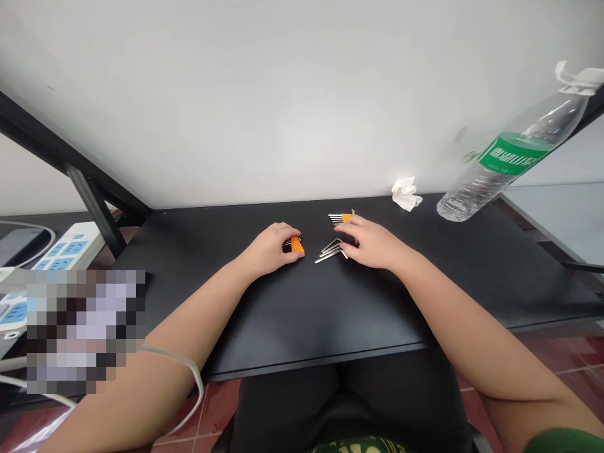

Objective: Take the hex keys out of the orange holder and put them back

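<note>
From the head view, the only one there is, I see a person seated at a black table, both bare hands near the middle of the frame. The left hand is curled around an orange holder, thumb at its lower edge and fingertips at its upper edge, seemingly pinching it; thin metal pieces show beside it, partly hidden by the fingers. Just right of centre, the right hand arches over the tabletop with thumb and forefinger apart, the thumb at the bent ends of some loose hex keys; whether it grips any of them, I can't tell. Just above those, by its fingers, lies a second orange holder with a row of slim keys sticking out to the left. So I'd judge things to be partway along: the second holder has a good row of keys in it, while about three bent ones lie outside either holder. How full the left one is, the fingers hide. A crumpled tissue and a clear bottle with a green label stand toward the upper right; a power strip lies at far left.
</note>
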A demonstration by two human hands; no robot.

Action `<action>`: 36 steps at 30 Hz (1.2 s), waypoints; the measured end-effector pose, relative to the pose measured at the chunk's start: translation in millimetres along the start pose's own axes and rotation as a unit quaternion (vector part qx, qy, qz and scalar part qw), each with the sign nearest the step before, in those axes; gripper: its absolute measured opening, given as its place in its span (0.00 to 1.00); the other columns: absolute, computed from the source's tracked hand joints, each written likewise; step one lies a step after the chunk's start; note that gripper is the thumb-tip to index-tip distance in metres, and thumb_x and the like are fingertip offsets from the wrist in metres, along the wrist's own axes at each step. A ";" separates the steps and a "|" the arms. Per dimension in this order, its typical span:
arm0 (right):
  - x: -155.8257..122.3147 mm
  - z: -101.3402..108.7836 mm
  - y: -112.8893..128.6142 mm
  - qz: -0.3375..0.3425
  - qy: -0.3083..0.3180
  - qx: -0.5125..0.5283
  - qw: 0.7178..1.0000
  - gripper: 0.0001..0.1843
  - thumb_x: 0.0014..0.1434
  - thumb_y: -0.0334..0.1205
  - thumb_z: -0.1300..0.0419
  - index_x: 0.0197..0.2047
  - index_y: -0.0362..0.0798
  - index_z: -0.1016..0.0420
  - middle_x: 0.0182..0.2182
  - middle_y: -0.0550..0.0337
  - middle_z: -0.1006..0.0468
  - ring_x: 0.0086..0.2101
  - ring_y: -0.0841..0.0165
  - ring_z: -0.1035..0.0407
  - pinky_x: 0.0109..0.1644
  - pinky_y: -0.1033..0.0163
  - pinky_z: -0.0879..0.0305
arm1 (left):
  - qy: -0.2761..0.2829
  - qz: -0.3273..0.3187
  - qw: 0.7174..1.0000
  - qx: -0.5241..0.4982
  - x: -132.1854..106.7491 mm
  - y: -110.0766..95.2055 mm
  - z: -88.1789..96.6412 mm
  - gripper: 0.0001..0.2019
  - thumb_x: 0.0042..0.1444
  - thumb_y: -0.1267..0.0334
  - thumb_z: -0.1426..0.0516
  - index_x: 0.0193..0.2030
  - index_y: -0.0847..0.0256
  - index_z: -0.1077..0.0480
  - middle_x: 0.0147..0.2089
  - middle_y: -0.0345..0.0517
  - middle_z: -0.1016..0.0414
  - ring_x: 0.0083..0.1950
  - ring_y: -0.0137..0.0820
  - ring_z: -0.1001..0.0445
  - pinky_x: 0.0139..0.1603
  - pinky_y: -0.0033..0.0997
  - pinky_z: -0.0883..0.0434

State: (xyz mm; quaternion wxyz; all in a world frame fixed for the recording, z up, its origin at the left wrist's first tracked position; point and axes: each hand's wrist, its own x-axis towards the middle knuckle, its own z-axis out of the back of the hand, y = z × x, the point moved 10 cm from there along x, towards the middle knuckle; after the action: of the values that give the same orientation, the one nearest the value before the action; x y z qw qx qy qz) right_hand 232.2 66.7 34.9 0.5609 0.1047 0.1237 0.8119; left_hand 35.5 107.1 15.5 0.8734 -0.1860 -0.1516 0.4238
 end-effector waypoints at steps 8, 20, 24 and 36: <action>-0.2 -17.2 10.0 0.087 0.053 0.012 0.995 0.18 0.68 0.42 0.40 0.57 0.46 0.20 0.60 0.48 0.27 0.52 0.57 0.26 0.57 0.53 0.28 | -0.009 -0.008 1.000 -0.004 1.3 -1.8 2.8 0.23 0.55 0.50 0.36 0.55 0.57 0.23 0.54 0.50 0.21 0.55 0.44 0.24 0.60 0.46 0.26; -5.4 -15.1 15.2 0.079 0.061 -0.014 0.995 0.16 0.68 0.45 0.40 0.52 0.47 0.18 0.57 0.48 0.27 0.45 0.59 0.25 0.51 0.53 0.28 | -0.002 -0.003 1.000 -0.010 0.9 -1.1 1.4 0.25 0.56 0.49 0.36 0.58 0.57 0.25 0.55 0.51 0.23 0.56 0.44 0.25 0.60 0.46 0.26; -5.2 -15.4 16.9 0.079 0.065 -0.002 0.995 0.14 0.68 0.42 0.40 0.51 0.48 0.18 0.54 0.49 0.26 0.42 0.62 0.25 0.48 0.56 0.29 | 0.000 0.003 1.000 -0.015 0.2 0.4 -0.2 0.28 0.56 0.50 0.36 0.62 0.57 0.28 0.54 0.50 0.23 0.55 0.43 0.26 0.59 0.46 0.25; -7.1 -15.2 30.2 0.079 0.085 0.086 0.989 0.06 0.66 0.35 0.40 0.43 0.48 0.21 0.43 0.55 0.24 0.36 0.67 0.30 0.40 0.62 0.35 | -0.053 -0.016 0.997 -0.060 -4.4 -17.1 8.3 0.31 0.55 0.53 0.35 0.66 0.55 0.33 0.52 0.45 0.24 0.49 0.36 0.23 0.56 0.40 0.23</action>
State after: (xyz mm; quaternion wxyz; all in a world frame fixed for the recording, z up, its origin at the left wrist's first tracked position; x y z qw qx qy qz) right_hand 203.2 48.5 29.8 0.4710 0.0927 0.2315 0.8461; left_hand 41.1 95.4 30.1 0.8580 -0.2132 -0.2256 0.4092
